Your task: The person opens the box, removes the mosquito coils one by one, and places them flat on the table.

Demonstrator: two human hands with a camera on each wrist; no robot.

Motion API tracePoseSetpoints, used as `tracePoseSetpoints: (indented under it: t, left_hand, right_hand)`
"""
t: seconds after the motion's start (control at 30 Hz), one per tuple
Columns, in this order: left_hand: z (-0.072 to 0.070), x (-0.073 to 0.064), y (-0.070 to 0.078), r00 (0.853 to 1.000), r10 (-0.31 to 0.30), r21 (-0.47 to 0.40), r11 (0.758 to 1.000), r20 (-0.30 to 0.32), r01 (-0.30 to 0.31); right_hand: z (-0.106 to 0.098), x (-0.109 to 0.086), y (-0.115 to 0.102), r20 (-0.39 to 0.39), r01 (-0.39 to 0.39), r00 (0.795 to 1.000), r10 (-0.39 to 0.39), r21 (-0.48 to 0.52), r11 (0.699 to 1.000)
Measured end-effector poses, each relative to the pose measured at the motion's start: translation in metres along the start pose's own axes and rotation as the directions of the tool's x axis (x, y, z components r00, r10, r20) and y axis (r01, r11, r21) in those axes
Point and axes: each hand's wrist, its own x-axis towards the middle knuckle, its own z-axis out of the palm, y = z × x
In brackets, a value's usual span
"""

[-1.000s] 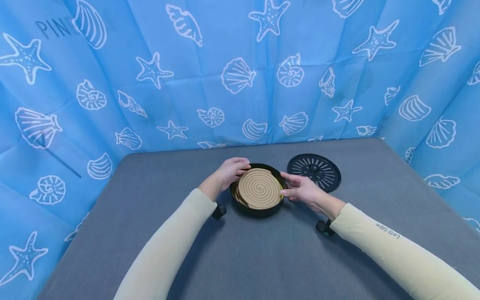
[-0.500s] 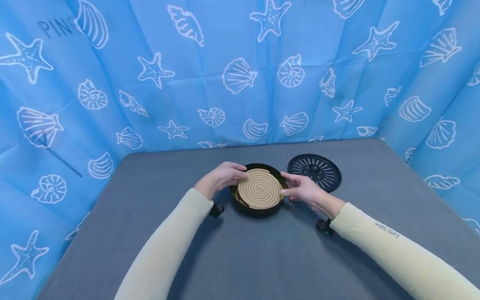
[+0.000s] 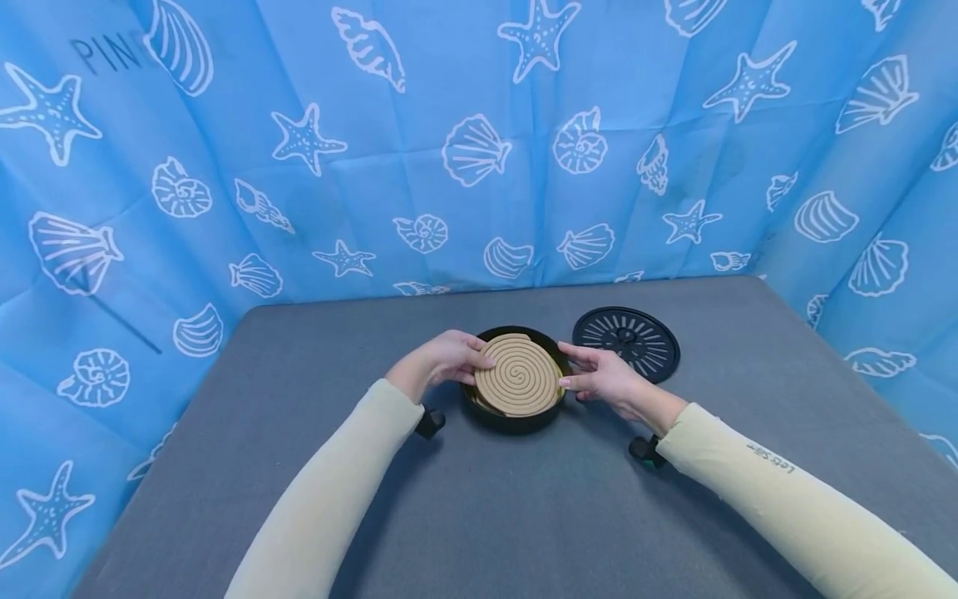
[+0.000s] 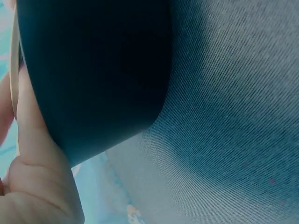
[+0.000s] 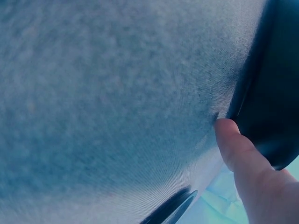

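Left hand [image 3: 447, 358], part-hidden, seemingly pinches coil [image 3: 521, 384].

From afar I have my left arm [image 3: 329, 491] and right arm [image 3: 778, 495] stretched forward, slanting inward. My left hand [image 3: 445, 358] pinches, thumb uppermost; opposite, my right hand [image 3: 608, 384] curves, thumb and index finger parted.

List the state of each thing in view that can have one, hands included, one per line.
Black round tin: open, upright on the table.
Slotted black lid: off the tin, lying flat on the table.
Tan spiral coil: at the tin's mouth, its left edge pinched.
Left hand: pinching the coil's edge.
Right hand: holding the tin's right side.
Blue curtain: hanging, lightly creased.
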Motion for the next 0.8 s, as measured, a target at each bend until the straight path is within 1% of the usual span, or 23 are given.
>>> tracePoseSetpoints:
  t: [0.17,0.3,0.43,0.67,0.8]
  left_hand:
    - [0.0,-0.003,-0.004,0.999,0.027,-0.036,0.999,-0.047,-0.029]
    - [-0.001,-0.006,-0.008,0.995,0.047,-0.043,0.998,-0.091,-0.051]
    - [0.0,-0.012,-0.011,0.99,0.075,-0.068,0.994,-0.117,-0.083]
    - [0.004,-0.026,-0.016,0.974,0.142,-0.108,0.981,-0.178,-0.162]
    - [0.003,-0.034,-0.019,0.967,0.16,-0.11,0.977,-0.2,-0.184]
  right_hand:
    - [0.0,0.0,-0.001,0.004,0.004,1.0,-0.004,0.001,1.0]
    - [0.0,0.001,0.0,0.005,0.01,1.0,-0.01,-0.003,1.0]
    - [0.0,0.001,0.002,0.004,0.017,1.0,-0.017,-0.007,1.0]
    - [0.001,0.001,0.001,-0.005,0.017,1.0,-0.017,-0.019,1.0]
    - [0.002,0.0,0.0,-0.012,0.013,1.0,-0.013,-0.025,1.0]
